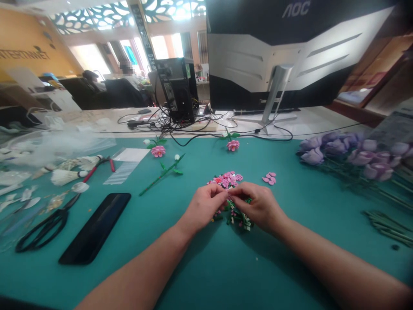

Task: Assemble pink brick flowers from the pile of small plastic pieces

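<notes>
**Q:** What are the hands doing?

**A:** The person's left hand (pixel 204 207) and right hand (pixel 258 206) are close together, fingertips (pixel 227 194) meeting on a small piece (pixel 229 195), mostly hidden by the fingers. A narrow pinch like this suits something that tiny, and the forearms resting low on the teal worktop (pixel 193 275) probably steady it.

**Q:** What lies closest to them?

**A:** Loose green stem pieces (pixel 238 218) sit just below the fingertips, and a heap of pink petals (pixel 226 180) lies just ahead, both within easy reach, it seems. A smaller cluster of pink petals (pixel 269 178) lies ahead of the right hand.

**Q:** And further out?

**A:** Left of the hands lie a white-budded green stem (pixel 163 173), a black phone (pixel 95 228) and black-handled scissors (pixel 43 230). Ahead are two pink flowers (pixel 158 151) (pixel 232 145), apparently set aside from the working spot. Purple roses (pixel 335 155) lie far to the right, and beyond everything stands an AOC monitor (pixel 274 56).
</notes>
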`<state>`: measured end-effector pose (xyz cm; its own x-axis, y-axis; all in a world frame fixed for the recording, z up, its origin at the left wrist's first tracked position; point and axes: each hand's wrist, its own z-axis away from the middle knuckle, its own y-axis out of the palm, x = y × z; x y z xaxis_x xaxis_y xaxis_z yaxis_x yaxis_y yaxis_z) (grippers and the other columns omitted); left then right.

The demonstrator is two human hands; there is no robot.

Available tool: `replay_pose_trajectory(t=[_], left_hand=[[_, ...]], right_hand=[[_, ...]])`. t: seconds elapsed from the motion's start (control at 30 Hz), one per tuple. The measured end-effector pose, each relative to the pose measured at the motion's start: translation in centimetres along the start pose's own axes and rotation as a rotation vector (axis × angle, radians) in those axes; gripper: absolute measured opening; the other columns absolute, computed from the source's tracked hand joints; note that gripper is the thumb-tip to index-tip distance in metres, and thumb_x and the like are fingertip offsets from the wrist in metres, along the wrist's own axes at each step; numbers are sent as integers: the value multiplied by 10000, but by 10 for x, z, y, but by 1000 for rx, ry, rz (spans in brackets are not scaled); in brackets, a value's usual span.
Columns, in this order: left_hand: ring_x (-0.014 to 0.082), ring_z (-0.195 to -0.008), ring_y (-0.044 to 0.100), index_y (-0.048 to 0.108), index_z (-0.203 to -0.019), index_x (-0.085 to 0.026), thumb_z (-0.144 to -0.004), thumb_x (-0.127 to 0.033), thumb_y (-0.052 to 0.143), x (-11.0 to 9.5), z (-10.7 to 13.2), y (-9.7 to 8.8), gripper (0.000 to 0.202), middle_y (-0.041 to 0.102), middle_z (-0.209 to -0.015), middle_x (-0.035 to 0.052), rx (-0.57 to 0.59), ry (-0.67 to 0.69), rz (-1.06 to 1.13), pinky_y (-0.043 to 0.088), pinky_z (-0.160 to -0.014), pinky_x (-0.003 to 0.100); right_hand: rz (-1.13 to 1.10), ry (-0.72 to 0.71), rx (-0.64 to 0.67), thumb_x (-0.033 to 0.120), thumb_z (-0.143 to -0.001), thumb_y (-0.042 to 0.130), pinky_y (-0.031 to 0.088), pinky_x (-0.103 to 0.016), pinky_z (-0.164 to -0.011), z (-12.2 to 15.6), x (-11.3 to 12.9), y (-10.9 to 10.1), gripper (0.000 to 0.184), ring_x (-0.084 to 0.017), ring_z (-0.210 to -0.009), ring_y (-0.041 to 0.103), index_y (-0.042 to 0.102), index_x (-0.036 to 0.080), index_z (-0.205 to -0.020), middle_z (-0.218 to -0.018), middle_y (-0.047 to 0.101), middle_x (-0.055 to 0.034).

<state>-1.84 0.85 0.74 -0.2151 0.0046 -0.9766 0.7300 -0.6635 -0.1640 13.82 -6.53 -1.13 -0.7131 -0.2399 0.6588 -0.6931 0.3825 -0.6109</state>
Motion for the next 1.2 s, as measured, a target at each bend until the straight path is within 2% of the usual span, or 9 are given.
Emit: replay_pose_trajectory(t=[0.33, 0.43, 0.57, 0.73, 0.9, 1.03, 1.2], left_hand=[[90, -605, 529, 615, -790, -125, -762, -382, 671, 7, -5, -1, 265, 617, -714, 30, 12, -50, 139, 419, -583, 229], [83, -576, 510, 603, -757, -127, -748, -366, 683, 5, -6, -3, 252, 596, -675, 15, -17, -31, 176, 405, -556, 222], [69, -536, 479, 584, -716, -135, -731, -327, 688, 1, -10, -9, 219, 575, -620, -6, -101, -8, 235, 374, -525, 205], [68, -559, 486, 579, -699, -137, -730, -291, 674, -1, -13, -17, 184, 577, -629, -8, -170, 29, 268, 382, -547, 197], [78, -576, 489, 586, -729, -142, -759, -318, 650, 1, -14, -18, 190, 579, -642, -5, -165, 75, 213, 384, -554, 208], [79, -591, 487, 584, -747, -141, -768, -325, 646, 2, -13, -18, 196, 587, -664, 1, -152, 91, 197, 385, -555, 211], [77, -592, 488, 581, -745, -138, -764, -311, 650, 0, -13, -18, 186, 595, -675, 5, -152, 95, 205, 395, -566, 214]], right_hand=[[-83, 1, 2, 189, -837, 600, 474, -241, -674, 0, -3, -1, 126, -121, -746, 625, 689, 231, -915, -833, 703, 12], [-140, 37, -17, 235, -850, 594, 489, -259, -696, -3, -7, -5, 145, -135, -782, 630, 677, 228, -968, -896, 704, -5], [-79, 84, -26, 232, -857, 569, 484, -291, -717, -8, -17, -14, 160, -158, -822, 622, 675, 230, -978, -930, 691, -22], [46, 49, 88, 196, -853, 567, 452, -304, -705, -8, -16, -19, 129, -164, -793, 581, 674, 223, -921, -859, 651, -25], [155, -164, 278, 187, -893, 515, 428, -327, -754, 1, 0, -8, 155, -186, -831, 525, 669, 184, -907, -860, 615, -62], [252, -298, 359, 170, -904, 475, 413, -340, -738, 7, 5, 3, 202, -195, -787, 469, 677, 167, -890, -820, 572, -78], [370, -253, 394, 80, -851, 492, 390, -319, -696, 7, -7, 2, 235, -197, -764, 445, 693, 196, -887, -797, 557, -72]])
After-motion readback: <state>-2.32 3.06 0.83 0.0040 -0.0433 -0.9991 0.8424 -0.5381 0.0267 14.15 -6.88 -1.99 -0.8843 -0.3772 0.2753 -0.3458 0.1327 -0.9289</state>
